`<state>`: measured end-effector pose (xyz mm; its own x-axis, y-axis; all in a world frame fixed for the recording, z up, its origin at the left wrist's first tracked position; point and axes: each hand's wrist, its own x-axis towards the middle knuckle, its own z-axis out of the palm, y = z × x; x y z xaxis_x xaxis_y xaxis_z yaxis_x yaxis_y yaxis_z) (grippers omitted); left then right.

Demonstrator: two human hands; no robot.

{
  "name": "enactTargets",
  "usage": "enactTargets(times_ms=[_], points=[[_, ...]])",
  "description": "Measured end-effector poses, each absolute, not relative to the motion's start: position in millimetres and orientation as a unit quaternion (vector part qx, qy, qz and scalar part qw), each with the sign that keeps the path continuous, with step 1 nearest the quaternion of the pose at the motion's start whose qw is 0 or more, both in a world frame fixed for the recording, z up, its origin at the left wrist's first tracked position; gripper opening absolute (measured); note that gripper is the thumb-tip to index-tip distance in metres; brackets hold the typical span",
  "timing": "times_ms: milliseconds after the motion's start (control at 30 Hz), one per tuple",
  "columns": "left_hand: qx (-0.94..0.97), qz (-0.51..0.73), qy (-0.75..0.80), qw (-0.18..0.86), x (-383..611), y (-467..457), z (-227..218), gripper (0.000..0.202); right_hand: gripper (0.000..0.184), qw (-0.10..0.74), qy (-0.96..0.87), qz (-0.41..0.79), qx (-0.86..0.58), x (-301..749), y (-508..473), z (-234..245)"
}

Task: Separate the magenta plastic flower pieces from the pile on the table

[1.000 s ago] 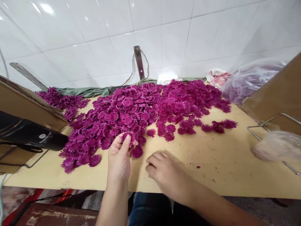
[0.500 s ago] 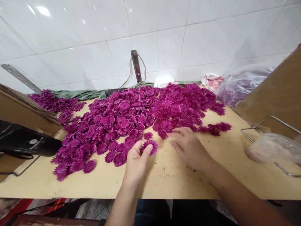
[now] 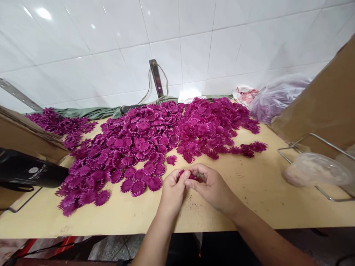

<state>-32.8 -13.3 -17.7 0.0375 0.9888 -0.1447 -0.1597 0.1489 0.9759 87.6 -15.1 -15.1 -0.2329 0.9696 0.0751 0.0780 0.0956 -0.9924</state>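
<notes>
Over the near side of the tbl point(image 3: 249, 199), L hand point(image 3: 173, 188) is pinching a purple flower pc point(image 3: 192, 176) btwn thumb & fingers, R hand point(image 3: 213, 184) is gripping purple too, can't tell if same pc. A loose flower point(image 3: 171, 160) is lying just beyond, w/ a lg heap point(image 3: 138, 144) sitting behind & a blk bottle point(image 3: 36, 171) resting far left.

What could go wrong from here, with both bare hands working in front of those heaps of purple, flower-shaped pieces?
The purple petalled material between the left hand and right hand is mostly covered by fingers, so a crease could go unnoticed.

The middle heap of purple serrated discs meets the right heap of purple flower-shaped pieces, so the two might mix.

The black cylindrical cup sits close to the leftmost discs; a bump could scatter them.
</notes>
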Motion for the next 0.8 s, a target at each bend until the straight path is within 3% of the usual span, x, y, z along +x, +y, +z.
enactTargets(times_ms=[133, 267, 433, 533, 633, 700, 800], points=[[0.445, 0.492, 0.487, 0.568, -30.2, -13.6, -15.7, 0.032, 0.008, 0.458, -0.614, 0.447, -0.462, 86.1, -12.3, -11.0], [0.471, 0.492, 0.49, 0.544, -26.7, -16.9, -12.1, 0.025, 0.017, 0.46, -0.651, 0.301, -0.524, 95.4, -7.0, -10.1], [0.506, 0.471, 0.491, 0.53, -31.6, -24.0, -10.3, 0.022, 0.015, 0.535, -0.542, 0.206, -0.614, 143.3, 18.9, -7.7], [0.514, 0.467, 0.491, 0.526, -34.0, -23.6, -11.4, 0.024, 0.014, 0.525, -0.536, 0.153, -0.644, 167.6, 33.5, 2.8], [0.521, 0.468, 0.485, 0.525, -31.1, -19.9, -12.2, 0.027, 0.033, 0.496, -0.553, 0.102, -0.662, 167.3, 32.6, 13.2], [0.518, 0.466, 0.488, 0.526, -27.5, -17.0, -12.1, 0.032, 0.035, 0.472, -0.586, 0.163, -0.638, 154.8, 21.4, 14.9], [0.501, 0.463, 0.494, 0.539, -22.2, -13.4, -12.9, 0.039, 0.024, 0.41, -0.632, 0.382, -0.535, 129.8, -1.8, 9.2]])
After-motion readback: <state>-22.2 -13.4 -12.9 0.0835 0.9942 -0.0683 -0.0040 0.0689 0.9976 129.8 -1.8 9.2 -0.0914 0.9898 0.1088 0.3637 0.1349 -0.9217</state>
